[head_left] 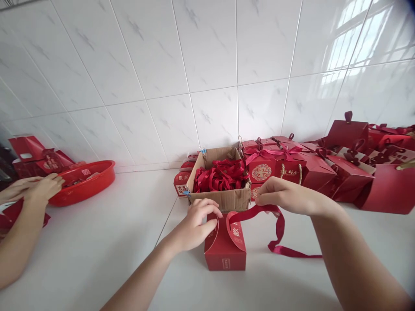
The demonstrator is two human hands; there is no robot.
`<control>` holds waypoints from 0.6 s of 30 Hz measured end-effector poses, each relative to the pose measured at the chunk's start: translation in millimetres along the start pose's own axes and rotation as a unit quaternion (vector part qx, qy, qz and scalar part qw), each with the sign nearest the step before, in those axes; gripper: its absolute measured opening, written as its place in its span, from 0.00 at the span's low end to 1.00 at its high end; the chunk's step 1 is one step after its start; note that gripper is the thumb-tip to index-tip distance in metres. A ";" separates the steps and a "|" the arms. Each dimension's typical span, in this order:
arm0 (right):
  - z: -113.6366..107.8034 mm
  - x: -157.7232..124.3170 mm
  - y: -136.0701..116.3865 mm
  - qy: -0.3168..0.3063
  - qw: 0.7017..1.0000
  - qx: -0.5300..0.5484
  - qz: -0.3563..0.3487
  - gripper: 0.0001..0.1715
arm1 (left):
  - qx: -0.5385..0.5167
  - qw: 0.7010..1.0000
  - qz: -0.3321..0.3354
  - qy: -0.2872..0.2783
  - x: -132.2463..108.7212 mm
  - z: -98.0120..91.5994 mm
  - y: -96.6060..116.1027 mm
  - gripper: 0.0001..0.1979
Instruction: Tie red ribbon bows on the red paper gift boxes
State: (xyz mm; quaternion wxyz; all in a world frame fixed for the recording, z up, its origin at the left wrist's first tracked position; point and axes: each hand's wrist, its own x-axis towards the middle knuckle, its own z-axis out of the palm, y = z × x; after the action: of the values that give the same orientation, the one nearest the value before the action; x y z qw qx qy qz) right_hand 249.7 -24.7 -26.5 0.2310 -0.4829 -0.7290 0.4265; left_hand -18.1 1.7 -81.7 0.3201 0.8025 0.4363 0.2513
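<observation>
The right hand (287, 196) has its grip closed on a red ribbon (280, 229) — fingertips pinching it near the slot end, the tail dropping to the surface (129, 242) and running right until the forearm hides it. The left hand (199, 222) curls at the left flap of the box (223, 250); whether it pinches or only rests, I cannot tell. The box stands upright on the surface between both hands, the ribbon coming from its top by the curved flap edges. Close behind is a carton (223, 199) of ribbons (222, 175), walling off the far side. Finished boxes (324, 172) crowd the right along the wall (214, 52). Leftward, a wide stretch of surface reaches the basin (110, 172), where a co-worker's hands (45, 188) are busy.
</observation>
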 end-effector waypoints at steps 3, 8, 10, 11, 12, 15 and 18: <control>1.7 -0.3 -1.3 -0.012 1.000 0.011 -0.004 0.19 | 0.018 0.996 -0.035 -0.076 0.5 -2.0 9.1 0.09; 5.8 1.2 0.8 -0.036 0.999 0.014 -0.001 0.18 | -0.018 0.990 -0.068 -0.120 3.8 -1.8 10.8 0.13; 8.2 2.9 1.6 -0.047 0.999 0.010 -0.002 0.18 | -0.008 0.988 -0.085 -0.129 4.8 -1.1 9.4 0.12; 9.3 3.8 1.7 -0.051 0.999 0.007 -0.004 0.18 | -0.002 0.987 -0.090 -0.134 5.0 -0.6 8.8 0.12; 10.4 4.7 1.6 -0.054 0.998 0.004 -0.006 0.18 | 0.002 0.986 -0.092 -0.138 5.2 0.2 8.2 0.11; 12.4 6.3 0.7 -0.064 0.998 -0.005 -0.015 0.16 | 0.000 0.987 -0.079 -0.139 5.8 3.8 6.7 0.10; 13.2 6.5 0.0 -0.071 0.997 -0.024 -0.014 0.14 | -0.008 0.991 -0.059 -0.123 7.4 7.6 6.1 0.09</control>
State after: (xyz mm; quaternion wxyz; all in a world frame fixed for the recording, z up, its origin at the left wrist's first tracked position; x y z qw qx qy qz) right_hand 237.1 -24.1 -34.0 0.1726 -0.4468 -0.7602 0.4390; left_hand -6.0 3.3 -81.3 0.3918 0.7979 0.4378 0.1349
